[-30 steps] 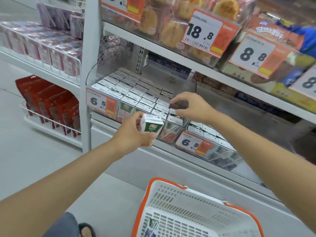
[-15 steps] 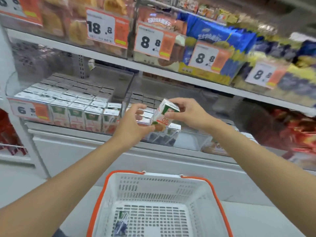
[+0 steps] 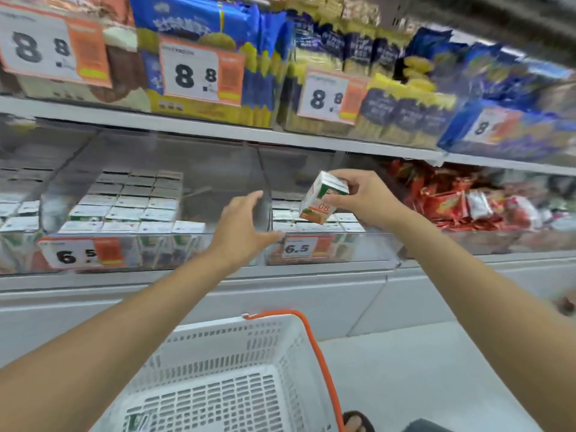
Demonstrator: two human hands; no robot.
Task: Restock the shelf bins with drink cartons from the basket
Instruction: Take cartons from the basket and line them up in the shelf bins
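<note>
Head view: shelf bins (image 3: 367, 249) seem nearly filled; a drink carton (image 3: 322, 198) is clamped by right hand (image 3: 363, 199), left hand (image 3: 246, 227) fingers are apart; one more seems left in the basket (image 3: 314, 338).

"What kind of place is this?"

"A shop aisle. Price tags (image 3: 193, 73) marked 8.8 hang along the upper shelf (image 3: 156, 123), in front of blue packs (image 3: 193, 23) stacked in rows."

"And lower down?"

"At centre left, clear bins (image 3: 367, 247) hold ranks of identical cartons (image 3: 124, 202) behind tags marked 6.5. Red packets (image 3: 448, 204) fill the right. A white basket (image 3: 218, 341) with an orange rim sits at the bottom of the frame."
</note>
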